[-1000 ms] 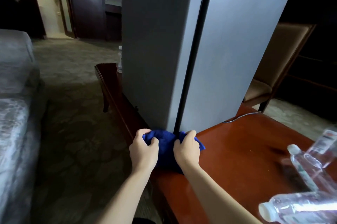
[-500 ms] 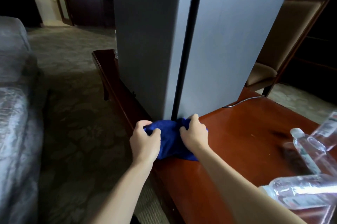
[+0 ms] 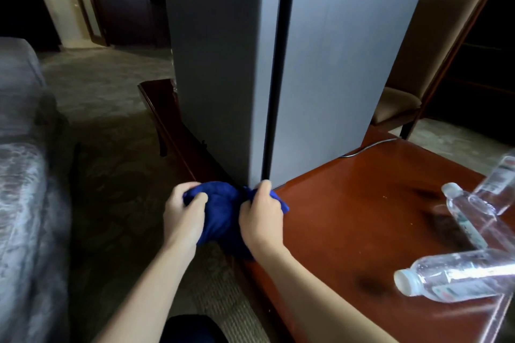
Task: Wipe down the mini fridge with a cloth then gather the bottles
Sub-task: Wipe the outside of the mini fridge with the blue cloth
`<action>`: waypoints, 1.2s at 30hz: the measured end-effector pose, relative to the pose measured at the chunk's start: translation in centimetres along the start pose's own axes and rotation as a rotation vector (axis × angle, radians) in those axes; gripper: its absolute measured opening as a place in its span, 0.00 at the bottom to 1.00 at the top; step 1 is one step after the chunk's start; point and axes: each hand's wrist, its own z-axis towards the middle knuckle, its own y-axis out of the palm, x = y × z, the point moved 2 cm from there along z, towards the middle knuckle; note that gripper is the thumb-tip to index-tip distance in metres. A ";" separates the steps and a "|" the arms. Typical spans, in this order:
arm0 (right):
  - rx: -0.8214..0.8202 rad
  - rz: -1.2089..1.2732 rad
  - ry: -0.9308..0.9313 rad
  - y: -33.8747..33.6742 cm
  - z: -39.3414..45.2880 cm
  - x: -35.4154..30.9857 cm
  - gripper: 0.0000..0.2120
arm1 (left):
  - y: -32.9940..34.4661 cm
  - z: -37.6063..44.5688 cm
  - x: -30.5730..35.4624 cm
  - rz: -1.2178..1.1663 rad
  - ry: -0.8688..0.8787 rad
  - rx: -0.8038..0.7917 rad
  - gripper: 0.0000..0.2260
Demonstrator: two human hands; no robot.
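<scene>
A tall grey mini fridge point(image 3: 328, 63) stands on a reddish-brown table point(image 3: 348, 231), its near corner facing me. A bunched blue cloth point(image 3: 223, 211) sits at the base of that corner, over the table's front edge. My left hand point(image 3: 184, 217) grips the cloth's left side and my right hand point(image 3: 260, 217) grips its right side, thumb up against the fridge's bottom corner. Three clear plastic bottles lie on the table at the right: one near me point(image 3: 457, 278), one behind it point(image 3: 471, 217), one at the frame edge point(image 3: 498, 175).
A grey power cable point(image 3: 370, 146) trails from behind the fridge across the table. A brown padded chair point(image 3: 434, 69) stands behind the table at right. A grey bed point(image 3: 22, 175) fills the left side, with carpet point(image 3: 111, 147) between it and the table.
Both hands have stayed on the cloth at the fridge's bottom corner. The cloth is bunched tighter and hangs lower over the table edge. My head has moved closer.
</scene>
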 end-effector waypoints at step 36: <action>-0.273 0.719 0.683 -12.9 0.6 -8.2 0.06 | -3.8 -4.2 14.6 0.397 -0.406 -0.042 0.06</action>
